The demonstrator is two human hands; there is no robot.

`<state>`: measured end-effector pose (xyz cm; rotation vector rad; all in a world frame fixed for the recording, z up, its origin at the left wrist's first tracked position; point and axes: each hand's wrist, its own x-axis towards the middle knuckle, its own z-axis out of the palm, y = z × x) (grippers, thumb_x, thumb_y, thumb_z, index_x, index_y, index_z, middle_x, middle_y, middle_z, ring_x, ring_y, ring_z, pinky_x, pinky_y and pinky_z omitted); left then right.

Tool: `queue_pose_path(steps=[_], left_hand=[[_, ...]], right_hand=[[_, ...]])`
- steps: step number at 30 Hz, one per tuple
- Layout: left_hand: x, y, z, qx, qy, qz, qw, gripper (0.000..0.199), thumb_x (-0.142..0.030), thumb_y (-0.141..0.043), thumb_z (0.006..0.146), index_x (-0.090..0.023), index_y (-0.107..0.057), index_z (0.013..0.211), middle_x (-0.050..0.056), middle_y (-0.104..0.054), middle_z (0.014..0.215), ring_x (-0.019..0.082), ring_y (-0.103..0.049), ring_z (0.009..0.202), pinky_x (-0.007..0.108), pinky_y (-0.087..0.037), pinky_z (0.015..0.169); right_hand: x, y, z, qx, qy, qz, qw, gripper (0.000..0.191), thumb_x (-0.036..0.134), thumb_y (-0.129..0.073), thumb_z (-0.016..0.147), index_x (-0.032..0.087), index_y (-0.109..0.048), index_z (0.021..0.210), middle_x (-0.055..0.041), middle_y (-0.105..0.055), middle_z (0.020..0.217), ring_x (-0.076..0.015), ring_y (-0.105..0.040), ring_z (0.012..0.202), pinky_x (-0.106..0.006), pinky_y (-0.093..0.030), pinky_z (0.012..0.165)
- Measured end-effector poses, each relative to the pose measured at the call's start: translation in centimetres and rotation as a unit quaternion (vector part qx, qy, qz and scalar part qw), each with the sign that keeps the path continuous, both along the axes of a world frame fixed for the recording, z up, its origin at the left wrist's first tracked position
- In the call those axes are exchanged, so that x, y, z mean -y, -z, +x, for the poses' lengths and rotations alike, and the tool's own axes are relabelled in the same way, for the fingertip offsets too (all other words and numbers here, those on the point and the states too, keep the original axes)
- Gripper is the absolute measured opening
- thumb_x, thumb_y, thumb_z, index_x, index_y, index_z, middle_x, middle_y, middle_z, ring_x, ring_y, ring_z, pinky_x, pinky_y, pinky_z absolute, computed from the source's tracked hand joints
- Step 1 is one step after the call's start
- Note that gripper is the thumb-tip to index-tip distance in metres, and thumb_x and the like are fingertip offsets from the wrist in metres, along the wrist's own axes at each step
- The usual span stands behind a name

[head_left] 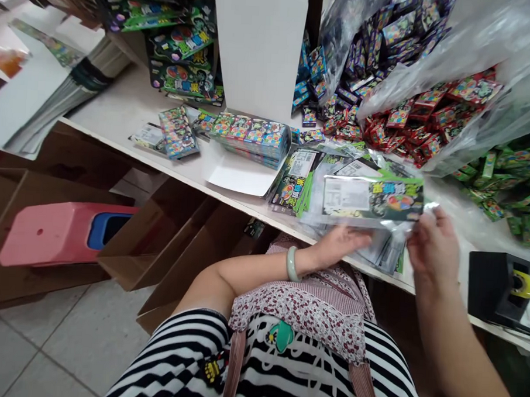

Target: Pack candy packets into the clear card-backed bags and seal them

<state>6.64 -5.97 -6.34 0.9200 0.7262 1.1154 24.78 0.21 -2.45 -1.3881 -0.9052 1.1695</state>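
My right hand [434,244] pinches the right end of a printed plastic bag [373,197], black and green with a clear edge. The bag is held flat over a pile of similar bags [296,170] on the table. My left hand [344,244], with a bangle at the wrist, is just below the bag's lower edge. Its fingers are stretched out and slightly blurred; whether they touch the bag I cannot tell. Left of the pile, a white carton [237,171] lies on its side holding a row of small candy boxes [250,133].
Heaps of small purple [363,56], red [426,120] and green boxes [507,180] lie behind and to the right, partly in clear plastic. A tape dispenser [492,287] stands at the right edge. Cardboard boxes [158,235] and a pink stool [52,233] are on the floor.
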Motion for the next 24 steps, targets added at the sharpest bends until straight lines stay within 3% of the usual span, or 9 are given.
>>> queue_pose_path(steps=[2, 4, 6, 9, 12, 16, 18, 22, 24], left_hand=[[-1.7, -0.3, 0.5, 0.033, -0.113, -0.03, 0.993, 0.053, -0.05, -0.062, 0.091, -0.018, -0.055, 0.133, 0.014, -0.066, 0.129, 0.027, -0.058, 0.129, 0.049, -0.044, 0.112], [-3.2, -0.7, -0.4, 0.025, -0.173, -0.026, 0.984, 0.05, -0.047, -0.061, 0.091, -0.017, -0.057, 0.131, 0.012, -0.067, 0.127, 0.026, -0.056, 0.132, 0.049, -0.039, 0.117], [-4.7, -1.0, -2.4, -0.017, -0.152, -0.006, 0.988, 0.051, -0.044, -0.066, 0.087, -0.016, -0.058, 0.13, 0.011, -0.067, 0.128, 0.026, -0.057, 0.13, 0.049, -0.039, 0.118], [-6.9, -1.2, -5.5, -0.106, -0.045, 0.024, 0.993, 0.048, -0.04, -0.071, 0.082, -0.015, -0.063, 0.122, 0.012, -0.07, 0.124, 0.028, -0.061, 0.125, 0.051, -0.042, 0.115], [-8.8, -1.9, -7.5, -0.196, 0.02, 0.055, 0.979, 0.041, -0.037, -0.069, 0.082, -0.014, -0.066, 0.115, 0.012, -0.071, 0.12, 0.03, -0.062, 0.123, 0.052, -0.044, 0.113], [-9.5, -4.0, -9.4, -0.26, -0.047, 0.12, 0.957, 0.044, -0.036, -0.066, 0.083, -0.016, -0.063, 0.121, 0.011, -0.067, 0.13, 0.029, -0.057, 0.129, 0.049, -0.041, 0.115], [-9.0, -5.1, -10.2, -0.233, -0.059, 0.11, 0.964, 0.044, -0.038, -0.066, 0.083, -0.016, -0.063, 0.121, 0.011, -0.068, 0.126, 0.028, -0.061, 0.122, 0.047, -0.047, 0.109], [-7.6, -5.8, -9.7, -0.234, 0.05, 0.073, 0.968, 0.034, -0.041, -0.072, 0.079, -0.015, -0.068, 0.102, 0.009, -0.074, 0.099, 0.022, -0.069, 0.094, 0.04, -0.055, 0.088], [-7.1, -5.6, -8.5, -0.267, 0.095, 0.089, 0.955, 0.028, -0.041, -0.071, 0.08, -0.015, -0.066, 0.09, 0.006, -0.072, 0.088, 0.018, -0.065, 0.082, 0.035, -0.054, 0.079]], right_hand=[[3.6, 1.6, -0.9, -0.047, -0.024, -0.033, 0.998, 0.038, 0.039, -0.078, 0.066, 0.033, -0.056, 0.096, -0.0001, -0.065, 0.095, -0.0182, -0.065, 0.071, -0.033, -0.058, 0.054], [6.0, 2.9, -0.7, -0.047, -0.098, -0.06, 0.992, 0.039, 0.04, -0.078, 0.069, 0.033, -0.055, 0.1, 0.0001, -0.067, 0.097, -0.0193, -0.069, 0.076, -0.035, -0.062, 0.06], [6.9, 3.5, 0.5, 0.006, -0.158, -0.046, 0.986, 0.041, 0.042, -0.074, 0.077, 0.035, -0.055, 0.113, -0.0016, -0.068, 0.104, -0.0221, -0.072, 0.089, -0.043, -0.064, 0.074], [5.7, 3.4, 2.8, 0.158, -0.134, 0.057, 0.977, 0.049, 0.044, -0.065, 0.086, 0.035, -0.048, 0.131, -0.0069, -0.066, 0.118, -0.0247, -0.067, 0.111, -0.049, -0.058, 0.094], [3.1, 3.2, 3.5, 0.316, -0.146, 0.147, 0.926, 0.044, 0.042, -0.057, 0.091, 0.029, -0.053, 0.133, -0.0123, -0.063, 0.129, -0.0274, -0.061, 0.122, -0.051, -0.054, 0.099], [1.0, 3.5, 1.9, 0.481, -0.254, 0.192, 0.817, 0.032, 0.035, -0.052, 0.094, 0.023, -0.068, 0.118, -0.0137, -0.066, 0.132, -0.0334, -0.059, 0.124, -0.061, -0.046, 0.103], [0.8, 2.8, 1.1, 0.505, -0.293, 0.188, 0.79, 0.03, 0.033, -0.05, 0.095, 0.023, -0.072, 0.112, -0.0117, -0.068, 0.129, -0.0346, -0.061, 0.12, -0.063, -0.047, 0.099], [0.8, -1.6, -0.2, 0.449, -0.221, 0.245, 0.831, 0.031, 0.036, -0.045, 0.098, 0.029, -0.072, 0.112, -0.0086, -0.072, 0.119, -0.0288, -0.064, 0.115, -0.054, -0.049, 0.1], [0.3, -4.0, -1.2, 0.446, -0.199, 0.278, 0.827, 0.031, 0.038, -0.047, 0.098, 0.029, -0.07, 0.117, -0.0093, -0.071, 0.12, -0.0287, -0.062, 0.117, -0.052, -0.048, 0.103]])
